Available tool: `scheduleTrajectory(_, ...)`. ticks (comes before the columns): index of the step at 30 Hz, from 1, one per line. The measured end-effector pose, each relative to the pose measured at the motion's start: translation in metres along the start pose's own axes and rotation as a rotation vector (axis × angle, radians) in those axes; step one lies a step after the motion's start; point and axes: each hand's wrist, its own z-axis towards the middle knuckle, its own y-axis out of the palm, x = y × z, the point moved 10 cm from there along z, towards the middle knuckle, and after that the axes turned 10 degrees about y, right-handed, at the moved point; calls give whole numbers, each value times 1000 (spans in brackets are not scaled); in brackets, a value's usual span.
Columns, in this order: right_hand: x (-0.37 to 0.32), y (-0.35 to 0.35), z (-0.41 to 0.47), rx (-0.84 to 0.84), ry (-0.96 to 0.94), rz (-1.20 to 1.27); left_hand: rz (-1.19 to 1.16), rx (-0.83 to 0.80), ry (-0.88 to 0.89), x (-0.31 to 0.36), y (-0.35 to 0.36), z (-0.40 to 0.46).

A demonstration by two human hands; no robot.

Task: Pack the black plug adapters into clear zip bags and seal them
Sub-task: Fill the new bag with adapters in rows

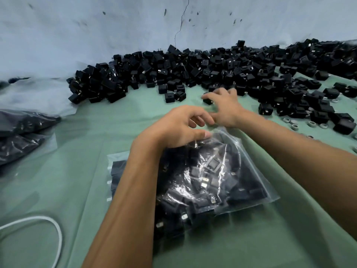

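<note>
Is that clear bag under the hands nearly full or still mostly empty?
Nearly full. The clear zip bag bulges with black plug adapters, packed almost up to its mouth, where the left hand holds it.

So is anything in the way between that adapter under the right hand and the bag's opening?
Nothing solid on the green table. The right hand grips an adapter just beyond the zip bag, whose mouth the left hand holds. Only the left hand's own fingers hover over that opening.

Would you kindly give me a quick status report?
Left hand holding zip bag mouth open. Right hand grasping a loose adapter. Nothing in the way.
</note>
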Motion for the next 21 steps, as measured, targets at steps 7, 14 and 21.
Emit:
scheduleTrajectory(7,-90,23,53,-118,-290,-372,73,68,-85,-26,-24,-12)
scheduleTrajectory(14,-125,49,64,-318,-360,-413,96,80,-109,-32,-29,-13)
scheduleTrajectory(21,-63,4,4,-167,-361,-165,80,87,-99,-29,-29,-11)
